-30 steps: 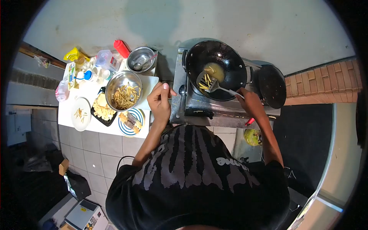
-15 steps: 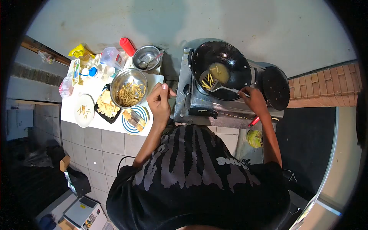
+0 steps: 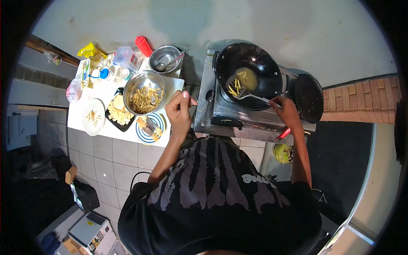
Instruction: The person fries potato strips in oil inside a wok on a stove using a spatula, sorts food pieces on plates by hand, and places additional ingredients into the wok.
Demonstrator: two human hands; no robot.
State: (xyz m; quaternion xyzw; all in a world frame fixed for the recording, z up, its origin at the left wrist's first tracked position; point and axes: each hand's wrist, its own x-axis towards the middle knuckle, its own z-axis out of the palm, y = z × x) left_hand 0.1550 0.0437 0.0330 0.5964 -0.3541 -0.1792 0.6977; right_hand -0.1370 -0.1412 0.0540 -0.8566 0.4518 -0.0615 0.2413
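Observation:
My right hand (image 3: 285,111) is closed around the handle of a slotted spatula (image 3: 255,97). The spatula's head rests inside a black wok (image 3: 263,53) and carries several fried potato strips (image 3: 234,86). Beside it, a pool of oil (image 3: 248,79) lies at the wok's bottom with a few pale pieces in it. My left hand (image 3: 180,111) is held up between the table and the stove, fingers curled, nothing visible in it. Nearest to it is a steel bowl (image 3: 160,80) with many browned strips (image 3: 145,98).
The wok sits on a steel stove (image 3: 225,114), with a dark pan (image 3: 309,98) at its right and a spoon (image 3: 209,97) at its left. On the white table (image 3: 127,135) are a black tray of food (image 3: 120,111), a striped plate (image 3: 161,123), a white plate (image 3: 93,127) and a red bottle (image 3: 143,46).
The view has shifted slightly. My right hand still holds the spatula in the wok, its head and the potato strips near the oil. My left hand keeps its curled pose.

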